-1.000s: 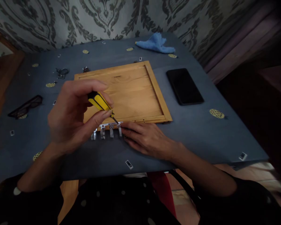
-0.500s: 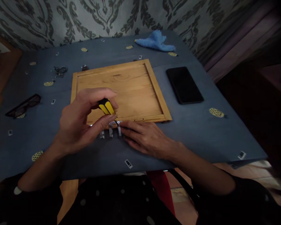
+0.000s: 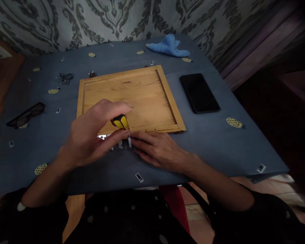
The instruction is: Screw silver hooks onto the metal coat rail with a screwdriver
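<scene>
My left hand [image 3: 91,137] is closed around a yellow and black screwdriver [image 3: 120,122], its tip down at a metal hook rack [image 3: 120,143]. The rack lies against the near edge of a shallow wooden tray [image 3: 142,91] on the blue table [image 3: 218,142]. My left hand covers much of the rack. My right hand [image 3: 157,150] rests flat beside the rack, fingertips pressing on its right end.
A black phone [image 3: 199,93] lies right of the tray. A blue cloth [image 3: 169,46] sits at the far edge. Dark glasses [image 3: 26,115] lie at the left, with small metal parts [image 3: 65,78] beyond them. Patterned wallpaper rises behind the table.
My left hand has lowered and moved right with the screwdriver, now covering more of the hook rack. My right hand has stayed on the rack's right end.
</scene>
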The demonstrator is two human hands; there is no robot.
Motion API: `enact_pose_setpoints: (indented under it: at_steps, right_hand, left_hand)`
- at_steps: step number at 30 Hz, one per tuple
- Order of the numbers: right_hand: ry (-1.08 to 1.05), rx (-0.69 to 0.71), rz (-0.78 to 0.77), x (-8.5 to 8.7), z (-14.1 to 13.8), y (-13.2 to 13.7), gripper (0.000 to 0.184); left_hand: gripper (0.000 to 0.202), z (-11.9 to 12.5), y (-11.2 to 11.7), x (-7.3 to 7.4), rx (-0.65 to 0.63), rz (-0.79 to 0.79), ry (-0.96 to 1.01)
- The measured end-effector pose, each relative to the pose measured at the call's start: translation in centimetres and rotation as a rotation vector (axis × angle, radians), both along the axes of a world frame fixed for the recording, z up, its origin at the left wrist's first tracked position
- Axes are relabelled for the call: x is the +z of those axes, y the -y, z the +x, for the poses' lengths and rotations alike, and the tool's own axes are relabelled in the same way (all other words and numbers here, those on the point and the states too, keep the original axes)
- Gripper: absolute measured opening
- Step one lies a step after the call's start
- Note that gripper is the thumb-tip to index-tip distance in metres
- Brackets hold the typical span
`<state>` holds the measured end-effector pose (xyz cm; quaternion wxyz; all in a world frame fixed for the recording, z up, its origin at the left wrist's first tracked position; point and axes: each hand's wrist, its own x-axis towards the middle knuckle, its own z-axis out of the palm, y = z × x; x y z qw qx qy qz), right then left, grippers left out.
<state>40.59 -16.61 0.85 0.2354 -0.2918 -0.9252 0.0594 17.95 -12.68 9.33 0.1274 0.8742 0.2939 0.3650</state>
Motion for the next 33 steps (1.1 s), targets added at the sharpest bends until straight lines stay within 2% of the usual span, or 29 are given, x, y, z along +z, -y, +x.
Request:
enact_pose_setpoints:
  at_steps: [5, 12, 16, 22, 27, 33]
  right_hand:
    - [-0.012, 0.01, 0.012, -0.06, 0.11, 0.07, 0.031]
    - [0.017, -0.009, 0.023, 0.01, 0.02, 0.08, 0.031]
    - [0.033, -0.009, 0.003, 0.08, 0.01, 0.05, 0.03]
    - [-0.017, -0.002, 0.04, 0.24, 0.01, 0.08, 0.029]
    - [0.019, 0.006, 0.02, 0.14, 0.13, 0.05, 0.031]
    - [0.021, 0.007, -0.022, 0.08, 0.13, 0.04, 0.031]
  left_hand:
    - [0.035, -0.32, -0.07, -0.37, -0.019, -0.029, 0.052]
    - [0.047, -0.66, -0.02, -0.24, -0.094, -0.076, 0.019]
    - [0.046, -0.43, 0.01, -0.08, -0.084, -0.06, -0.016]
    - [0.046, -0.08, -0.16, -0.53, -0.053, 0.083, 0.009]
    - [0.057, -0.39, 0.1, -0.9, -0.008, 0.026, 0.035]
    - [0.045, -0.33, 0.2, -0.57, -0.012, -0.037, 0.015]
